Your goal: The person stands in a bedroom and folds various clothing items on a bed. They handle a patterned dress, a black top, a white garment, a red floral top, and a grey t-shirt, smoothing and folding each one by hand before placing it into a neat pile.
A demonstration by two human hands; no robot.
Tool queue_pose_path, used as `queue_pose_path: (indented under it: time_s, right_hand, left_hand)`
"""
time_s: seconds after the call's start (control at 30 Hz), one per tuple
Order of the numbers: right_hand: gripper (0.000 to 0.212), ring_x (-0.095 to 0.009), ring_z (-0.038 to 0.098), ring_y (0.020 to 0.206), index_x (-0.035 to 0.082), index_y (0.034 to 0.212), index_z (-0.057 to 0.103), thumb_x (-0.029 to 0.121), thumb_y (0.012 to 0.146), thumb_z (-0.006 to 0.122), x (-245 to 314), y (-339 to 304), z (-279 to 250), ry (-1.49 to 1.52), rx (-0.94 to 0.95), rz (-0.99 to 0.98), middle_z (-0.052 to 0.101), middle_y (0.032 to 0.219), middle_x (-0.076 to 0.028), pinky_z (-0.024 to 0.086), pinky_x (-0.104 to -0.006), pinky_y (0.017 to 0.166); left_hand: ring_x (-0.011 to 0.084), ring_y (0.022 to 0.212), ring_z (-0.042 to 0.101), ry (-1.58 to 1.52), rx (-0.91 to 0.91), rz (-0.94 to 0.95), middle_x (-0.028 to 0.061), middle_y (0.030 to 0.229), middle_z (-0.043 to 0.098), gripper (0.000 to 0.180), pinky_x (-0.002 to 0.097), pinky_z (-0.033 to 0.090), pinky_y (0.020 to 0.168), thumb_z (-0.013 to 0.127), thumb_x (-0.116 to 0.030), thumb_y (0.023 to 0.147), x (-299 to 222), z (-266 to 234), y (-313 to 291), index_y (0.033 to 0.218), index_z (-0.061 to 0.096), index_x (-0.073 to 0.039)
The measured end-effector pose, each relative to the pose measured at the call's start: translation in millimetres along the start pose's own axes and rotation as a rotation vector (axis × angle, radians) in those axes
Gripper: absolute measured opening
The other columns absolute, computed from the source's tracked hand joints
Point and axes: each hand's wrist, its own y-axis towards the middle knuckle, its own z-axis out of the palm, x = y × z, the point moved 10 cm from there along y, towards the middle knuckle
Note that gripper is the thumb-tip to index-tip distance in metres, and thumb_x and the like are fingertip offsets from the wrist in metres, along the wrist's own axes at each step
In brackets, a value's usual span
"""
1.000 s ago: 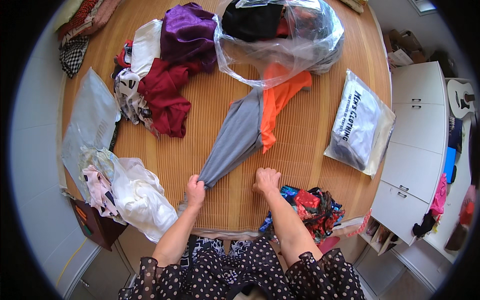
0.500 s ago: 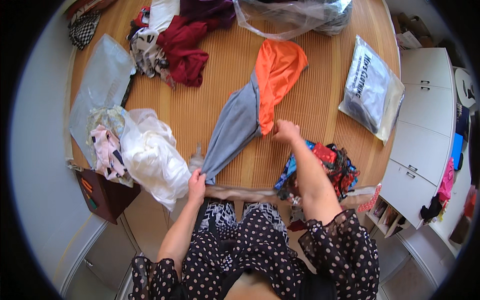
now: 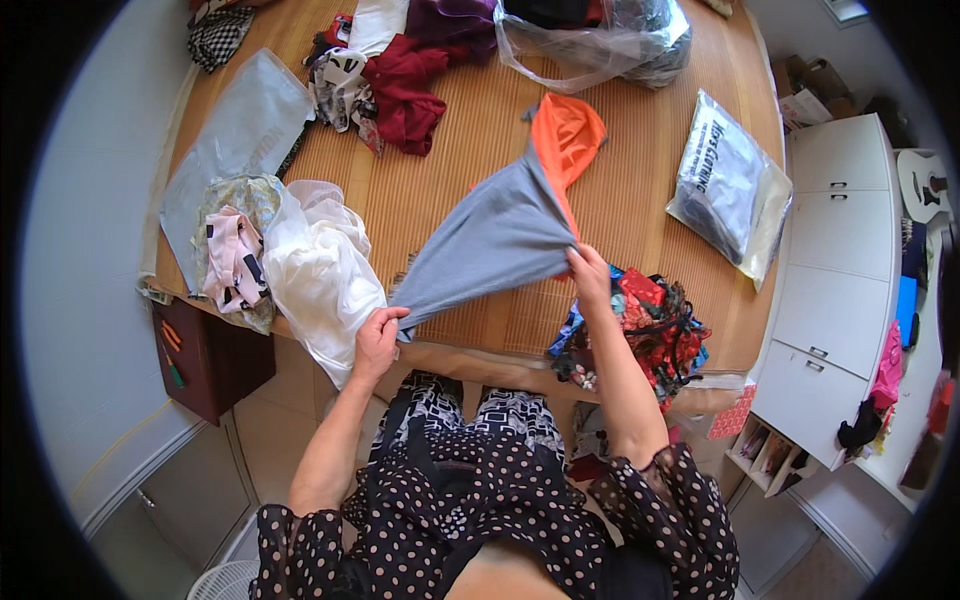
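- Where my left hand (image 3: 378, 338) closes, just left of frame centre, its fingers are pinched shut on the lower corner of the grey garment (image 3: 490, 245).
- My right hand (image 3: 590, 275), right of centre, is clenched on the same garment's opposite edge; fabric bunches at that grip.
- Between both grips the grey cloth is stretched taut and lifted off the surface, widening toward the right hand.
- An orange section (image 3: 565, 135) of the garment extends up from the right grip and lies on the bamboo-mat table (image 3: 640, 290).
- Just below the right hand, a multicoloured clothing pile (image 3: 655, 330) sits at the table's near edge.
- Beside the left hand, a white garment (image 3: 320, 265) hangs over the edge, touching a pink-and-pale bundle (image 3: 232, 255).
- At upper left lies a flat clear plastic bag (image 3: 235, 135); at top centre, a dark red garment (image 3: 410, 90).
- At upper right, a sealed packet (image 3: 728, 185) lies near white cabinets (image 3: 835, 260).
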Motion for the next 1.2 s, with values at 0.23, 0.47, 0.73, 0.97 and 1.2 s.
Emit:
queue_pose_path:
  time_s: [0.23, 0.47, 0.73, 0.97, 1.2]
  right_hand:
    - [0.021, -0.021, 0.054, 0.097, 0.001, 0.105, 0.048, 0.011, 0.086, 0.042, -25, -193, -62, 0.705, -0.031, 0.374, 0.056, 0.105, -0.009, 0.042, -0.0374, 0.086]
    - [0.02, -0.018, 0.057, 0.087, 0.002, 0.099, 0.052, 0.016, 0.086, 0.046, -86, -269, -83, 0.392, -0.148, 0.621, 0.058, 0.096, -0.008, 0.047, -0.0355, 0.079]
    - [0.024, -0.02, 0.057, 0.086, 0.0, 0.1, 0.052, 0.017, 0.083, 0.049, 221, -69, -55, 0.407, 0.138, -0.22, 0.058, 0.093, -0.012, 0.047, -0.0334, 0.075]
    - [0.024, -0.02, 0.055, 0.092, 0.004, 0.108, 0.049, 0.016, 0.086, 0.05, 355, -112, -52, 0.439, 0.062, -0.598, 0.056, 0.1, -0.01, 0.045, -0.0367, 0.081]
    - [0.012, -0.009, 0.054, 0.077, 0.004, 0.093, 0.055, 0.007, 0.082, 0.055, 109, -112, -62, 0.195, -0.035, -0.038, 0.058, 0.085, -0.001, 0.044, -0.0234, 0.074]
  left_hand:
    - [0.0302, 0.076, 0.05, 0.594, 0.193, 0.409, 0.0102, 0.079, 0.048, 0.025, 0.0367, 0.043, 0.062, 0.065, -0.01, 0.062, -58, 56, -62, 0.079, 0.048, -0.006]
    - [0.0316, 0.072, 0.054, 0.567, 0.116, 0.288, 0.0115, 0.077, 0.053, 0.024, 0.0379, 0.043, 0.061, 0.05, 0.005, 0.059, -18, 42, -78, 0.081, 0.053, -0.006]
    - [0.0178, 0.089, 0.056, -0.159, -0.246, 0.314, 0.0091, 0.091, 0.06, 0.029, 0.0277, 0.044, 0.081, 0.04, 0.005, 0.076, -130, -43, 85, 0.099, 0.057, -0.003]
    - [0.0123, 0.086, 0.053, -0.356, -0.328, 0.919, 0.0054, 0.093, 0.057, 0.019, 0.0253, 0.042, 0.077, 0.047, -0.006, 0.085, -304, -130, 14, 0.103, 0.053, -0.004]
    - [0.0205, 0.095, 0.052, 0.139, -0.173, 0.552, 0.0116, 0.098, 0.056, 0.039, 0.0292, 0.038, 0.088, 0.038, 0.014, 0.063, -148, -64, -20, 0.09, 0.061, -0.004]
